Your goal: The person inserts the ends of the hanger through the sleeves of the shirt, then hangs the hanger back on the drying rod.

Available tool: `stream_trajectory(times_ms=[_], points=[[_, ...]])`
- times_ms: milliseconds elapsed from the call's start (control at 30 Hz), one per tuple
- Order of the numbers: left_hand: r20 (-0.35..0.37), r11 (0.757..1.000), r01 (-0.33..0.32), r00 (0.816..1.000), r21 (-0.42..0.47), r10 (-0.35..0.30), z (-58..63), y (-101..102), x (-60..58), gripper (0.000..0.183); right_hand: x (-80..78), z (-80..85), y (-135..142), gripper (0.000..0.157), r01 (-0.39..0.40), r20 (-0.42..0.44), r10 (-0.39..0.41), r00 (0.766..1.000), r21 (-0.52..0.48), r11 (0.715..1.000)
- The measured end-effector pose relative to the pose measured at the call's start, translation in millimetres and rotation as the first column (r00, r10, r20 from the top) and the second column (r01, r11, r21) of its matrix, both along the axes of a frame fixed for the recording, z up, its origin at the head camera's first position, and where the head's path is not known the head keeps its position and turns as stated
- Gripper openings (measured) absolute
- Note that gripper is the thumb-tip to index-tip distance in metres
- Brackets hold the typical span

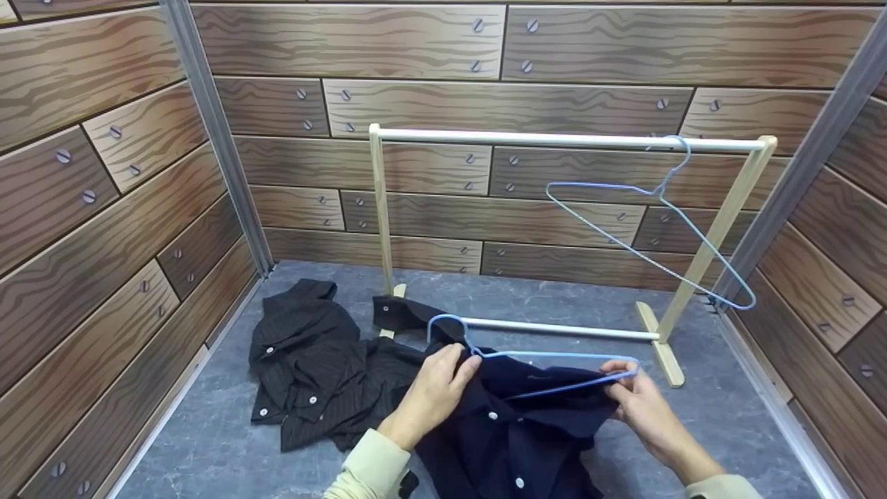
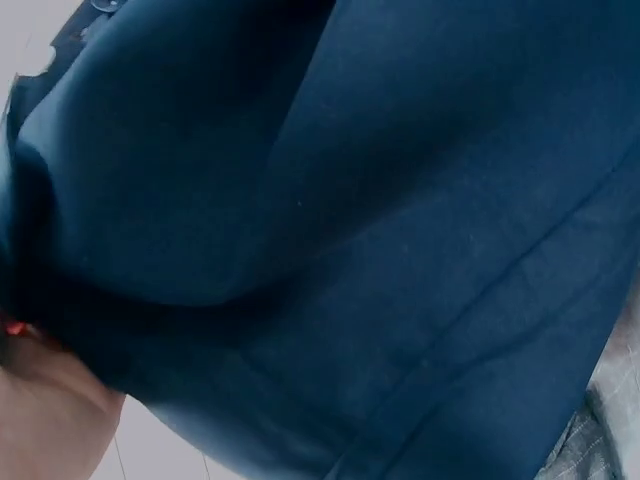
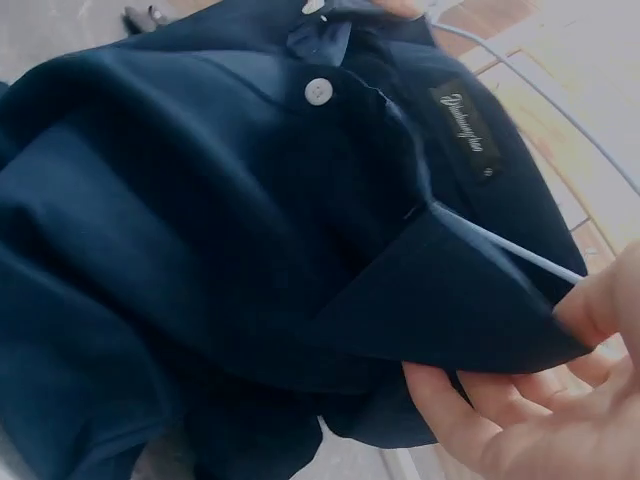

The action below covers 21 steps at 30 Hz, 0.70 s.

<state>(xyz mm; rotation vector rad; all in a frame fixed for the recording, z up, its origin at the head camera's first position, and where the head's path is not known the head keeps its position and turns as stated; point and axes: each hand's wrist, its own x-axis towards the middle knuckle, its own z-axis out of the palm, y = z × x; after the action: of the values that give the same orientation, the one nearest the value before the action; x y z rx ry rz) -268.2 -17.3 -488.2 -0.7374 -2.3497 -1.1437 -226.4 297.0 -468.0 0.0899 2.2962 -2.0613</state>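
Note:
A navy button-up shirt [image 1: 547,443] hangs bunched between my two hands, with a blue wire hanger [image 1: 554,355] partly inside its neck opening. My left hand [image 1: 433,388] grips the shirt and hanger just below the hook. At the hanger's right corner, my right hand [image 1: 641,405] pinches the wire together with the collar fabric. The right wrist view shows the wire running into the collar past a dark label [image 3: 467,130], with fingers [image 3: 450,410] under the collar flap. Navy cloth fills most of the left wrist view and hides the left fingertips.
A black pinstriped shirt [image 1: 312,374] lies crumpled on the grey floor to the left. Behind my hands stands a wooden rack [image 1: 380,201] with a white top rail [image 1: 513,138]. Another blue hanger [image 1: 617,239] hangs near its right end. Wood-patterned walls enclose three sides.

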Motion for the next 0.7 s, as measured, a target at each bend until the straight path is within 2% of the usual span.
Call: stream_trajectory(times_ms=[167,300,400,533,700], points=[[0.03,0.991,-0.135,0.991,0.022,0.134,1.7,0.9,2.0,0.043,3.4,14.2,1.9,0.022,-0.045,-0.048,0.049,0.998,0.08,0.996],[0.047,0.97,-0.241,0.97,0.015,0.24,4.5,1.4,3.8,0.049,5.6,24.4,2.4,0.024,-0.035,-0.141,0.062,0.988,0.187,0.982],[0.065,0.956,-0.293,0.955,0.03,0.29,6.1,1.5,4.3,0.051,6.4,30.3,4.6,0.026,-0.02,-0.182,0.06,0.981,0.214,0.977],[0.078,0.944,-0.324,0.945,0.057,0.319,7.0,2.1,4.9,0.042,7.2,36.4,9.4,0.03,-0.019,-0.203,0.057,0.978,0.188,0.982],[0.014,0.954,-0.299,0.954,0.021,0.298,7.8,1.7,3.9,0.03,8.4,43.9,13.9,0.025,-0.013,-0.222,0.057,0.973,0.198,0.98]])
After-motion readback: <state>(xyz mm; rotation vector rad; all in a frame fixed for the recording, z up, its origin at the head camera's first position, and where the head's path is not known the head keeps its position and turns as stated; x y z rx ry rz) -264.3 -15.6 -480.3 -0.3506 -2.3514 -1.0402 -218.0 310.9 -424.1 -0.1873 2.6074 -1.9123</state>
